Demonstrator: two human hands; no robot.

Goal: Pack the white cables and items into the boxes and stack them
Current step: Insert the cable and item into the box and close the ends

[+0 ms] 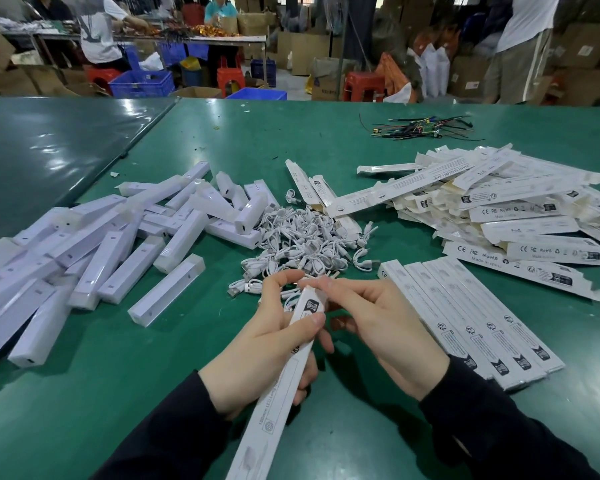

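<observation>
My left hand [267,344] wraps around a long, narrow white box [278,382], thumb pressed across its printed top face, fingers curled underneath. The box slants from the near edge of the green table [222,140] up toward the middle. My right hand [378,327] meets the box's far end, fingertips [321,282] pinched at the end flap; what they hold there is too small to tell. Both wrists wear dark sleeves [174,434].

Just beyond my fingertips lies a heap of small coiled white cables [302,233], at the table's centre. To the left, toward the left edge, sprawls a loose pile of white rectangular lamp bars [118,251], overlapping at many angles. To the right, beside my right hand, a neat row of packed boxes [471,320] lies side by side, touching. Farther right, a jumbled mound of flat, unfilled boxes [499,202] reaches toward the right edge. Near the far edge sits a small tangle of coloured wires [420,128].
</observation>
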